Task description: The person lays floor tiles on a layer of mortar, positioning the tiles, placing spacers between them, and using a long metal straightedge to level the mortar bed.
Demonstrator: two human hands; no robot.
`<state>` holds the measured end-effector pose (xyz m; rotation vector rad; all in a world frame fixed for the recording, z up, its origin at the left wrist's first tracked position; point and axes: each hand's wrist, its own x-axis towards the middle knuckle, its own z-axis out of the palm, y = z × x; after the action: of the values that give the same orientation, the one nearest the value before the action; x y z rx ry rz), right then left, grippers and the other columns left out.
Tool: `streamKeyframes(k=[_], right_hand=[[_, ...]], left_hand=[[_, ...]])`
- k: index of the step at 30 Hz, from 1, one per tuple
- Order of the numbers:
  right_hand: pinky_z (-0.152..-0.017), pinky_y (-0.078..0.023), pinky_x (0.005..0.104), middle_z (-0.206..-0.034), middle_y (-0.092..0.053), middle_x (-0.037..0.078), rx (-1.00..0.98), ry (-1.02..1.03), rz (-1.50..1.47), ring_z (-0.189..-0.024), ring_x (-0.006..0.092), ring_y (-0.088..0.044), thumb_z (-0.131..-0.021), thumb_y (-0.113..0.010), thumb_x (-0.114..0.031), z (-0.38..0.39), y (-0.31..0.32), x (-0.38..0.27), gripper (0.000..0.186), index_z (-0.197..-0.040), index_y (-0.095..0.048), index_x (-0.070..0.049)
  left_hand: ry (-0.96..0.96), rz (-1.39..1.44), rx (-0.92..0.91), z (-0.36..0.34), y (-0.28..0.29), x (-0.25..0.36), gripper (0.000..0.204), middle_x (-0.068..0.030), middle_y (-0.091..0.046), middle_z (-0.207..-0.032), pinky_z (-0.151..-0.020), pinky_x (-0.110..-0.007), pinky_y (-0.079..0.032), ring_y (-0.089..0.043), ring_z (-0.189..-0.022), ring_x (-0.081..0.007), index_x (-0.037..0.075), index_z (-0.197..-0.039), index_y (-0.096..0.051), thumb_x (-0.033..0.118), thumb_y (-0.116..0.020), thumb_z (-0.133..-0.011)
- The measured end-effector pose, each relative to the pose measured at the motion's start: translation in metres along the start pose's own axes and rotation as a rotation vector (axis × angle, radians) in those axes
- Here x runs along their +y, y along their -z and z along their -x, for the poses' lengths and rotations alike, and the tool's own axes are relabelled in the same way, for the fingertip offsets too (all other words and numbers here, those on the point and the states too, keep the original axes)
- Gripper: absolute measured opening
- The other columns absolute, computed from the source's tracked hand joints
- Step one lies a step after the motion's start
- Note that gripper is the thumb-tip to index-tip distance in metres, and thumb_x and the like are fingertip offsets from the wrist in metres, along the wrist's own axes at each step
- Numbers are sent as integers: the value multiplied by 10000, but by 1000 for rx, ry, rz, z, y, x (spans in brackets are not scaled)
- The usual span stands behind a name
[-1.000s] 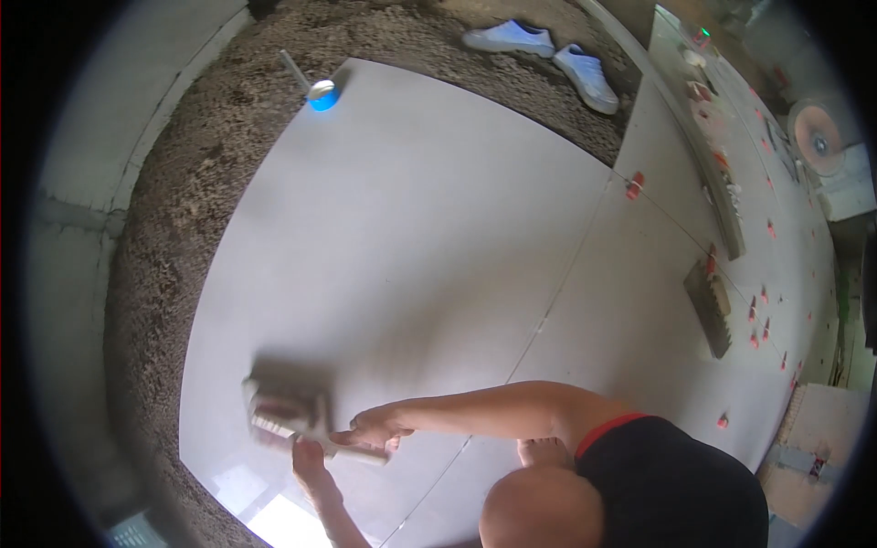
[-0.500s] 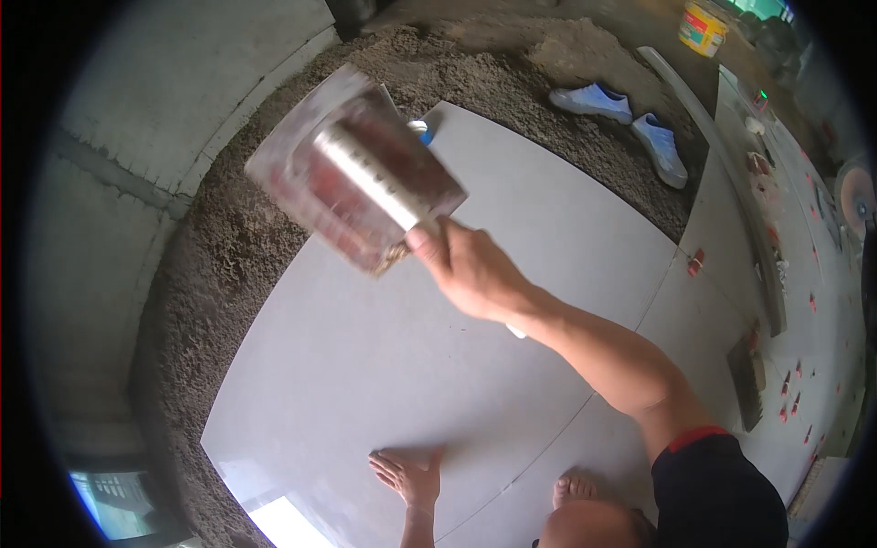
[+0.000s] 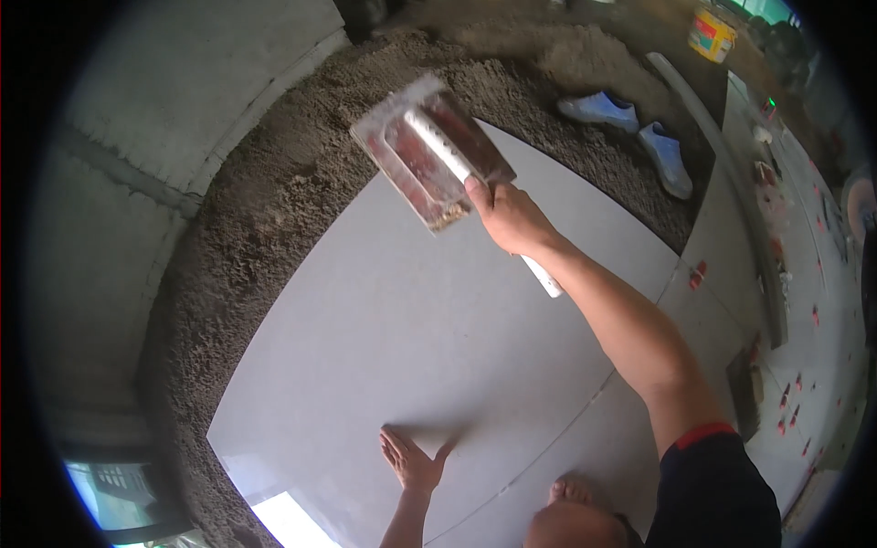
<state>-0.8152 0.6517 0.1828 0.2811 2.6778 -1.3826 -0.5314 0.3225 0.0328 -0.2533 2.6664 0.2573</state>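
My right hand [image 3: 513,215] is wrapped round the long white handle of a broad rectangular tamper [image 3: 388,143], with a worn reddish face and a light rim. The tamper is over the far corner of a large pale grey floor tile [image 3: 384,320]; whether it touches the tile I cannot tell. Nearer me, my left hand [image 3: 413,464] is open, thumb apart and fingers stretched, palm toward the tile near its front edge. Rough dark mortar [image 3: 260,205] borders the tile on its left and far sides.
Blue-white shoes [image 3: 667,160] lie on the mortar at the far right. A long straight bar [image 3: 731,173] crosses the laid tiles, which hold several red levelling clips [image 3: 698,276]. A notched trowel [image 3: 744,393] and a yellow bucket [image 3: 712,36] are on the right. A concrete wall [image 3: 183,100] stands left.
My right hand has swung the tamper to the right and slightly farther away; it shows less blur now. My left hand has shifted slightly and its thumb spreads wider. The view has shifted a little.
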Motion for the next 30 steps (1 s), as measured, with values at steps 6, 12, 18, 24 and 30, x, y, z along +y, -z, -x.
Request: streamKeyframes(k=[6,12,18,24,30], right_hand=[[-363,-469,381,-643,-604,181,43,-337,23,-397,281,-564,-974,-335,-557,37,-44,117,698,-1317,-424,43],[-520,-483,434,-556,-558,143,-305,-246,52,-484,314,-595,-1002,-262,-544,95,9,111,638,-945,-596,-3],[-608,-517,482,-733,-626,244,-82,-226,75,-673,391,-643,-1021,-256,-452,193,34,161,621,-852,-586,46],[-534,-520,450,-703,-620,185,-176,-387,-69,-496,332,-597,-1012,-264,-477,195,73,143,613,-940,-610,24],[-570,-495,448,-688,-609,170,10,-455,20,-572,336,-614,-1008,-234,-505,212,68,208,655,-860,-602,17]], left_hand=[[4,-7,-43,-6,-4,15,1281,-338,24,-1524,-1172,-516,-15,26,-1442,-431,-162,-1432,47,705,-618,-763],[-4,-192,-25,-13,-24,-9,1258,-368,-31,-1513,-1170,-527,-55,-16,-1439,-456,-178,-1431,-32,759,-544,-767],[-7,-189,-89,-12,-16,6,1231,-353,34,-1521,-1178,-508,-23,29,-1446,-437,-172,-1431,11,700,-577,-793],[19,-216,-132,-15,-5,1,1216,-361,35,-1516,-1178,-510,-27,26,-1444,-442,-171,-1431,22,671,-592,-804],[6,-223,-120,-13,-8,11,1188,-365,32,-1514,-1178,-512,-33,19,-1443,-444,-173,-1429,20,643,-594,-821]])
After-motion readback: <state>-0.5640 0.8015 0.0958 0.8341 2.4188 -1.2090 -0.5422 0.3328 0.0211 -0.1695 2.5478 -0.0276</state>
